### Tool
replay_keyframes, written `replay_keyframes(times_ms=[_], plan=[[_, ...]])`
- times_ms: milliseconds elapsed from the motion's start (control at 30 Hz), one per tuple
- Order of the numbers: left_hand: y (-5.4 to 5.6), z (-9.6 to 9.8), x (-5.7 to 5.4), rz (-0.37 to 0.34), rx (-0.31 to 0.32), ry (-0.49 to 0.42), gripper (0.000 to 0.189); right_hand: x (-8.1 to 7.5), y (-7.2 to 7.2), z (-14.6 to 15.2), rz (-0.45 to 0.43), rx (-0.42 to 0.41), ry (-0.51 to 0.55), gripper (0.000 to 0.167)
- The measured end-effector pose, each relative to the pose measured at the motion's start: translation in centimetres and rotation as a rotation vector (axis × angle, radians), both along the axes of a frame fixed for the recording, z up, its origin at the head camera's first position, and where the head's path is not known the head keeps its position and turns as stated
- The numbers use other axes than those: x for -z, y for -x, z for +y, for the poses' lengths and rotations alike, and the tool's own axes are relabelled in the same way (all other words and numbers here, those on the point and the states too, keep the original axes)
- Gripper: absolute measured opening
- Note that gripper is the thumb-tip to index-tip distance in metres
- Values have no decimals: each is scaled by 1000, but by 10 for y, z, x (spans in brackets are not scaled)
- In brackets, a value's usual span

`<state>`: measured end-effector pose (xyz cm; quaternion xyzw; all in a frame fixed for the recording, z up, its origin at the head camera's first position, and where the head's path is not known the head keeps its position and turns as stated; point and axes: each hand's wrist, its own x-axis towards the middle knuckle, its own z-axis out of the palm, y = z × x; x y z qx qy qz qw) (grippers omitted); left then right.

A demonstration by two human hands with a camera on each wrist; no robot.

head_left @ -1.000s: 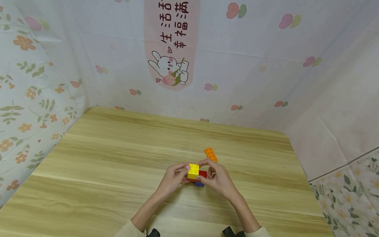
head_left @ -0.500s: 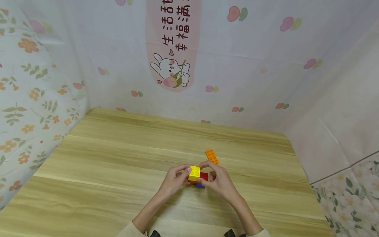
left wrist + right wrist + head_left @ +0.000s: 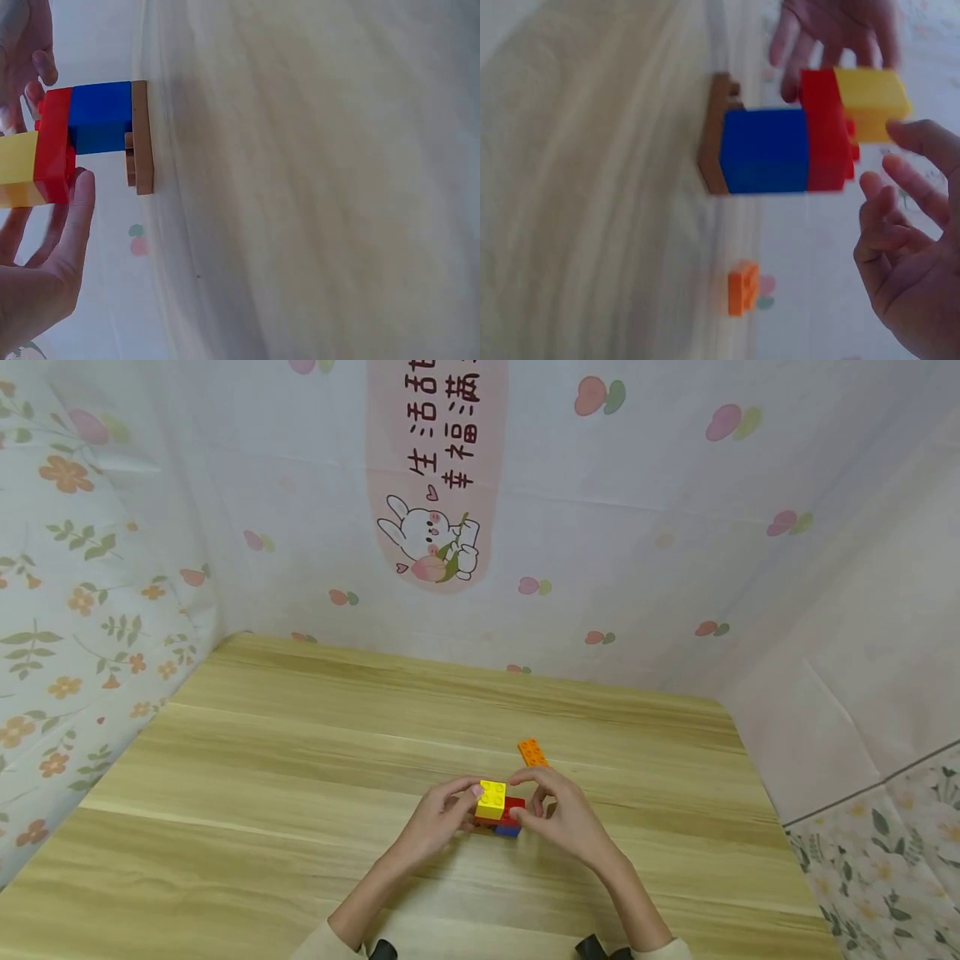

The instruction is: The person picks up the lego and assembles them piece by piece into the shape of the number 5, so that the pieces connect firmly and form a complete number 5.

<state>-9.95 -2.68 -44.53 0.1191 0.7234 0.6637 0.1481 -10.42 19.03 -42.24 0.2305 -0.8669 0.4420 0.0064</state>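
A toy brick stack stands on the table: a brown plate (image 3: 144, 169) at the bottom, then a blue brick (image 3: 101, 120), a red brick (image 3: 54, 146) and a yellow brick (image 3: 491, 802) on top. The yellow brick covers the left part of the red one, leaving red studs bare at the right. My left hand (image 3: 438, 814) grips the stack from its left side, thumb at the yellow brick and fingers behind. To the right, my right hand (image 3: 566, 818) has its fingers loosely bent and spread, the thumb tip close by the red studs.
An orange plate (image 3: 532, 752) with studs lies just beyond my right hand, partly covered by it in the head view. The wood-grain table (image 3: 262, 760) ends at a patterned cloth (image 3: 637, 543) behind and at the sides.
My right hand has drawn back slightly to the right, its thumb coming away from the yellow brick. The left hand and the stack stay in place.
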Motion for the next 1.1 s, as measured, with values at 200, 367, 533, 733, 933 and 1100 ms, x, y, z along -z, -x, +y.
replay_keyframes(times_ms=[200, 367, 533, 733, 933, 1100], plan=[[-4, -7, 0, -23, 24, 59, 61, 5, 14, 14, -27, 209, -125, 28], [-4, -9, 0, -7, 30, 33, 60, 16, 29, 19, -110, 359, -256, 38], [-1, -7, 0, -14, 46, -29, 62, 24, 42, 17, -176, 447, -366, 52], [1, -6, 1, -47, 34, -86, 60, 31, 54, 7, -163, 491, -455, 47], [1, -6, -1, -51, 42, -101, 63, 31, 57, 6, -135, 502, -455, 36], [1, -7, -3, -81, 34, -139, 63, 24, 52, 7, -132, 467, -398, 37]])
